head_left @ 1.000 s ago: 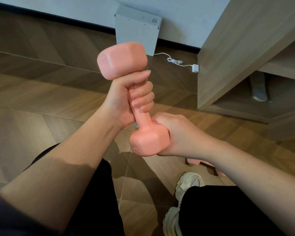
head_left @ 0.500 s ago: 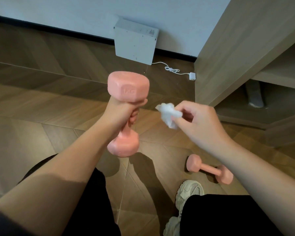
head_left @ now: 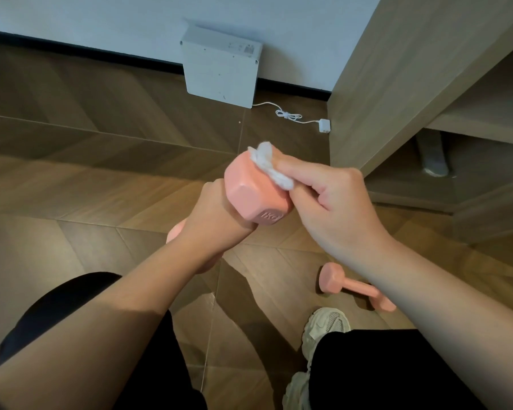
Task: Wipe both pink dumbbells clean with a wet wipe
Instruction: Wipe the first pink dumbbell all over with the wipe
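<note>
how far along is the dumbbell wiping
Done: nothing shows as finished for certain. In hand: the left hand grips one pink dumbbell while the right hand pinches the wet wipe against its upper head. Left: the second dumbbell lying on the floor by the shoe.

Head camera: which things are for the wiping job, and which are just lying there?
For the job:
- held dumbbell, gripped by the left hand
- wet wipe, pinched by the right hand and pressed on that dumbbell's top end
- floor dumbbell, waiting its turn

Just lying about:
- white box
- white cable
- wooden cabinet
</note>
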Motion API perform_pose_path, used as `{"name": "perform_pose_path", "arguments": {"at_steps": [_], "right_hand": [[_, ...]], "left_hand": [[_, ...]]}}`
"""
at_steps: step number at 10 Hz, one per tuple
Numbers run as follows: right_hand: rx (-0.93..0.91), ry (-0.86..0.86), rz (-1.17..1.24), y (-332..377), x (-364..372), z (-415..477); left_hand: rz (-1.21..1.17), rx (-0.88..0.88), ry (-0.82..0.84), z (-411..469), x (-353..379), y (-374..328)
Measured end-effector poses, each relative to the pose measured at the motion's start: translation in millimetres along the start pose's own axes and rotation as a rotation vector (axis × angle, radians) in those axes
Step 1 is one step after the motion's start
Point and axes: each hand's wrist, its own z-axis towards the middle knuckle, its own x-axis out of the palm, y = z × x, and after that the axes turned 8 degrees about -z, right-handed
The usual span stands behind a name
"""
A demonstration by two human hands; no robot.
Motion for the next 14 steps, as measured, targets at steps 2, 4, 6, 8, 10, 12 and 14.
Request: {"name": "perform_pose_path", "arguments": {"at_steps": [2,4,6,8,10,12,14], "right_hand": [[-0.131,0.021,-0.001,-7,5,-5],[0.302,0.072,0.011,-13,-1,-7],[0.754,0.314,0.417,-6,11,-10],[0.777,0.457,0.556,-11,16,-18],[0.681,0.430,0.362,1,20,-15],[0.734,0.503,0.375,-3,25,-12],[0.776,0.292,0.512,-12,17,-9]], "left_hand": [[0.119,-0.057,-0.029,21,-1,13],[-0.363,-0.266,-0.110,29,-16,9],[-0.748,-0.324,0.023,32,-17,-5],[-0.777,-0.305,-0.013,30,-18,-7],[-0.766,-0.260,0.048,27,-10,-7],[-0.742,-0.256,0.146,21,-1,-7],[-0.810,-0.303,0.078,20,-8,-11]]}}
